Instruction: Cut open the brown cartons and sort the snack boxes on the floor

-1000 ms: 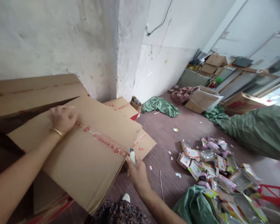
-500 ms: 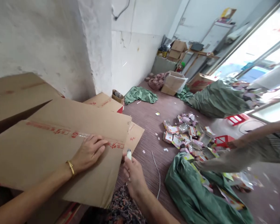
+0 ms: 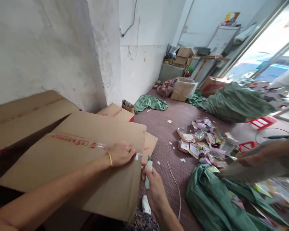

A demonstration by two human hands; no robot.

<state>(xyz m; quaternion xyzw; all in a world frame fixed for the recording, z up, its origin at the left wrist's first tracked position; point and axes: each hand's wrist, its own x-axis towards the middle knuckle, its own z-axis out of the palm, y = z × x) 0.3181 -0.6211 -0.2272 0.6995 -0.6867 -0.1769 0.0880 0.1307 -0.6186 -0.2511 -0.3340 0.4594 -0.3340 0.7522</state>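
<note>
1. Your right hand (image 3: 156,184) is closed around a pale-handled cutter (image 3: 148,175), its dark tip clear of your fingers and pointing away from you.
2. The cardboard box (image 3: 103,192) lies in front of you, mostly to the left of that grip. The cutter is just beside the box's right edge; you cannot tell from this view whether tip or knuckles touch the cardboard.
3. Your left hand (image 3: 122,154) rests on top of the box, near the same edge, fingers bent. Whether it pinches anything or only presses down, you cannot tell.
4. The printed tape (image 3: 72,139) runs lengthwise across the top, from the far left towards the right edge, passing under your left hand. A shiny bit shows just past your fingertips.
5. The relation that matters: the cutter's long axis lies crosswise to the tape and roughly along the box's right edge, with the tip near the tape's right end.
6. Your left hand is nearer the tape; your right is beyond the edge, over the floor (image 3: 162,173).
</note>
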